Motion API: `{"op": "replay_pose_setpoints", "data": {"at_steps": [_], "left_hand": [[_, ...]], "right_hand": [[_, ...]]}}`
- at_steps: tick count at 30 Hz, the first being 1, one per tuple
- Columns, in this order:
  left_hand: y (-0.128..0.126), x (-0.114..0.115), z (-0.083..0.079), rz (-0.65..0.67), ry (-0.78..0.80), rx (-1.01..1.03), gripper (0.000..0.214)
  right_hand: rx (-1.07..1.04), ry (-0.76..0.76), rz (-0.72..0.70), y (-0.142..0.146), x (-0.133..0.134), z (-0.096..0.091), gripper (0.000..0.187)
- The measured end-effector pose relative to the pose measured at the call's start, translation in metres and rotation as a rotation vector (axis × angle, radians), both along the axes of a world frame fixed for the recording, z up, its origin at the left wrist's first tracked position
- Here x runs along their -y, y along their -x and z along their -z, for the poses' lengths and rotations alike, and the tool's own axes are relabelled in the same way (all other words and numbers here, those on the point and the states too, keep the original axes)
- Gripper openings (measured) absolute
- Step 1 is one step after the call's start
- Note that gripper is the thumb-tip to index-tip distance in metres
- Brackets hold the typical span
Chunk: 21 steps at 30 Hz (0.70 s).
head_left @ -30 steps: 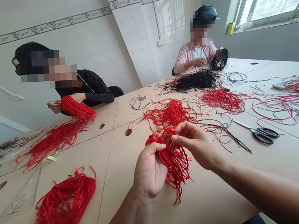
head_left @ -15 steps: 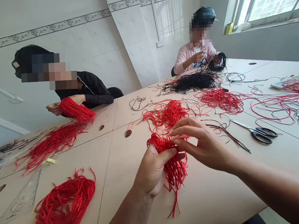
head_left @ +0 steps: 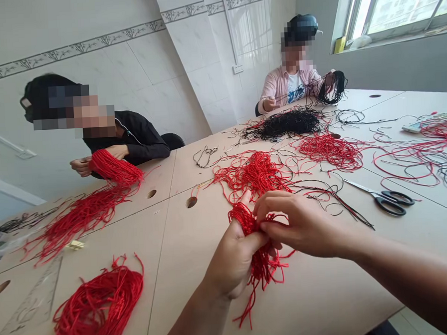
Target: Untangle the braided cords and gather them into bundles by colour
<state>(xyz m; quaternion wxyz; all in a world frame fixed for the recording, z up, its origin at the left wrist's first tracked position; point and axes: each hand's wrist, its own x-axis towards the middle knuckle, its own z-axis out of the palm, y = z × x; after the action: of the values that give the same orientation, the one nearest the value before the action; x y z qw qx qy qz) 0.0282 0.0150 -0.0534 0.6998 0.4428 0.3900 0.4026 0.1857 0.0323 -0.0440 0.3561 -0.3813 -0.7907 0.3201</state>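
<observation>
Nearest my view, my left hand [head_left: 232, 264] cups a bunch of twisted red cord [head_left: 262, 265], its thumb pressed across the strands, while the loose ends dangle above the pale table [head_left: 185, 299]. My right hand [head_left: 305, 225] comes in from the other side, its fingers [head_left: 274, 220] closed narrowly on the top of the same bunch. I judge the step in hand to be working through these strands; the next move calls for a steady left-thumb hold while the right fingers part them. Beyond lie a tangled red cord heap [head_left: 254, 173] and black-handled scissors [head_left: 390, 203]. Two co-workers [head_left: 126, 137] [head_left: 282, 87] sit farther off, handling cords.
</observation>
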Motion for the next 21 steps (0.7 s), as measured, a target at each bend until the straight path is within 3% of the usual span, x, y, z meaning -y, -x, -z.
{"op": "replay_pose_setpoints", "data": {"at_steps": [3,5,12,15,18,20,21], "left_hand": [[0.003,0.001,-0.003,0.005,0.018,0.010,0.063],[0.006,0.002,-0.005,0.025,0.016,0.010,0.079],[0.015,0.002,-0.007,0.169,-0.042,-0.070,0.087],[0.016,0.002,-0.007,0.232,-0.053,-0.108,0.087],[0.012,0.004,-0.004,0.268,-0.094,-0.159,0.083],[0.007,0.004,0.000,0.306,-0.153,-0.218,0.078],[0.004,0.003,0.004,0.334,-0.171,-0.247,0.077]], "right_hand": [[-0.361,0.463,-0.115,0.001,-0.004,0.006,0.005],[-0.508,0.674,-0.194,0.002,-0.006,0.010,0.004],[-0.574,0.771,-0.298,0.004,-0.009,0.021,0.009],[-0.503,0.759,-0.348,-0.004,-0.006,0.018,0.010],[-0.354,0.594,-0.297,-0.017,0.001,0.013,0.009],[-0.110,0.136,-0.066,-0.027,0.004,0.020,0.009],[-0.045,-0.011,0.030,-0.031,0.003,0.028,0.012]]}}
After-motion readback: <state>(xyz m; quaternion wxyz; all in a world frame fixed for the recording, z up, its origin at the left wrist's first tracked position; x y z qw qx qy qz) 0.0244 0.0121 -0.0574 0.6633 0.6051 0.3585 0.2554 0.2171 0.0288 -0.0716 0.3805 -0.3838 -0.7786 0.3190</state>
